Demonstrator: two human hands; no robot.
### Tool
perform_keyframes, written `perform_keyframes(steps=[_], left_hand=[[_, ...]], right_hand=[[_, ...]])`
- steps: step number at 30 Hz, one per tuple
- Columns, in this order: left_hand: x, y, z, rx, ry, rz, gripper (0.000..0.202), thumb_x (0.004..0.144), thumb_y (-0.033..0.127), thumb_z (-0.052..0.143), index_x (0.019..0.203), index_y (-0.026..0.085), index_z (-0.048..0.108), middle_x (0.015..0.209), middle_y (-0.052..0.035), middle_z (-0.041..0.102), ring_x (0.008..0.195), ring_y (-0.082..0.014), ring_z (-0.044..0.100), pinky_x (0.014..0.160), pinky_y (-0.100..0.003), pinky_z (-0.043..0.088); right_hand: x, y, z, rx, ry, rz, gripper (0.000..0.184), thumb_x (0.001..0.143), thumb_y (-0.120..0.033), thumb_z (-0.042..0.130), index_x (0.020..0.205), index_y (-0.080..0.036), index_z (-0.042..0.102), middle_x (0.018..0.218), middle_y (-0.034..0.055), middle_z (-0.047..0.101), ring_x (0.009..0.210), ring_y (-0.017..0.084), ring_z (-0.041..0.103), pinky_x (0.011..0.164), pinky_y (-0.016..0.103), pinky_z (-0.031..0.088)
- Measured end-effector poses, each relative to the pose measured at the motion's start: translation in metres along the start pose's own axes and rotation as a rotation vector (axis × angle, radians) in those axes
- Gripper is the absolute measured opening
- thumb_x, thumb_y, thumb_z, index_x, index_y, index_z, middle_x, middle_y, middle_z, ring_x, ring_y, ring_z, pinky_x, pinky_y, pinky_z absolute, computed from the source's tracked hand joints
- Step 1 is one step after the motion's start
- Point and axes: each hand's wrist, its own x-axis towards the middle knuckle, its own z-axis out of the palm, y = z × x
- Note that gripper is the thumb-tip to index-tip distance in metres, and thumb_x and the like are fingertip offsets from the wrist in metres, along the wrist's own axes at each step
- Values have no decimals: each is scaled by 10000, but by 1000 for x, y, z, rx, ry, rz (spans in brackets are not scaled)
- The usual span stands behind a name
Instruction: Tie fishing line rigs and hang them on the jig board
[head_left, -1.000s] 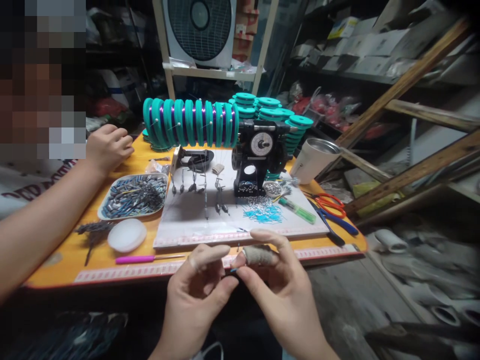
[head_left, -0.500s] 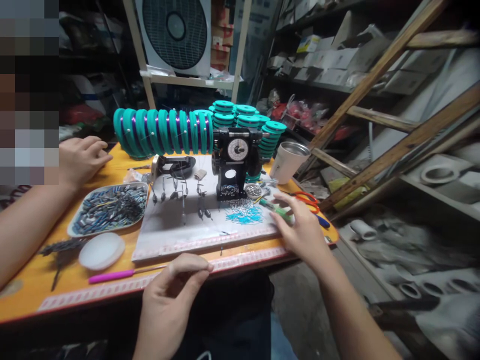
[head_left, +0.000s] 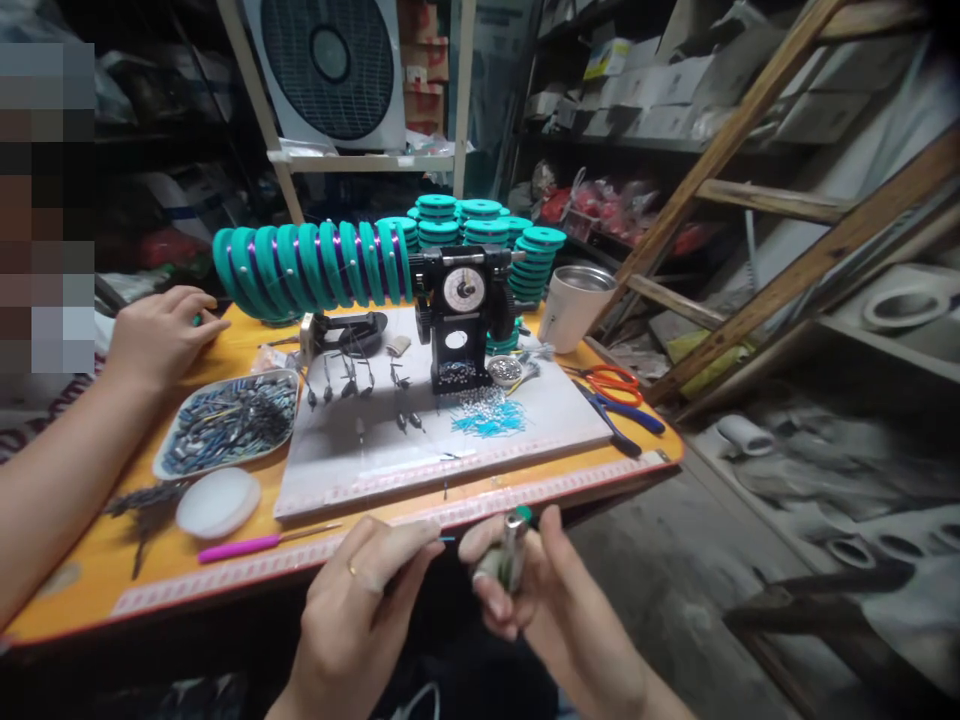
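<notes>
My left hand (head_left: pixel 360 600) is closed in a pinch in front of the table edge. A short thin blue tube (head_left: pixel 447 539) sticks out from its fingertips. Just to the right, my right hand (head_left: pixel 559 605) is wrapped round a green lighter (head_left: pixel 514 548), its metal top pointing up. The two hands are close but apart. Beyond them, on the white board (head_left: pixel 345 460), lies a pile of blue tubes (head_left: pixel 489 420) with small silver beads (head_left: pixel 484 400) behind it. A black winding device (head_left: pixel 459 320) with a dial carries a row of teal spools (head_left: pixel 315 265).
A co-worker's hand (head_left: pixel 161 335) rests at the table's left, behind a tray of small dark parts (head_left: pixel 229 420). Near it are a white lid (head_left: pixel 217 502) and a pink-handled tool (head_left: pixel 240 548). Orange scissors (head_left: pixel 611 383), blue-handled pliers (head_left: pixel 630 415) and a cup (head_left: pixel 576 305) stand right.
My right hand has picked up the green lighter from the board's right side and brought it down beside my left hand. My left hand has shifted slightly right, still pinching.
</notes>
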Motion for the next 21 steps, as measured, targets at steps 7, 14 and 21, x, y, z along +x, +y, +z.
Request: perform_keyframes(steps=[7, 14, 21], left_hand=[[-6, 4, -5, -39, -58, 32, 502, 722, -112, 696, 1153, 126, 595, 967, -35, 721, 874, -66, 615, 814, -179, 556], [-11, 2, -7, -49, -100, 31, 519, 750, -87, 682, 1204, 146, 586, 979, -43, 735, 856, -82, 631, 789, -194, 562], [-14, 0, -6, -70, -124, 45, 508, 753, -81, 682, 1209, 118, 578, 982, -63, 731, 858, -90, 624, 789, -210, 551]], right_hand=[[14, 30, 21, 447, -44, 214, 628, 799, -716, 595, 618, -126, 478, 550, -32, 381, 517, 44, 380, 502, 162, 284], [15, 38, 23, 512, -72, 275, 577, 738, -659, 670, 650, -136, 440, 553, -51, 390, 497, 32, 393, 492, 151, 244], [15, 40, 22, 527, -107, 281, 644, 755, -740, 629, 644, -136, 434, 533, -54, 365, 494, 27, 378, 475, 141, 239]])
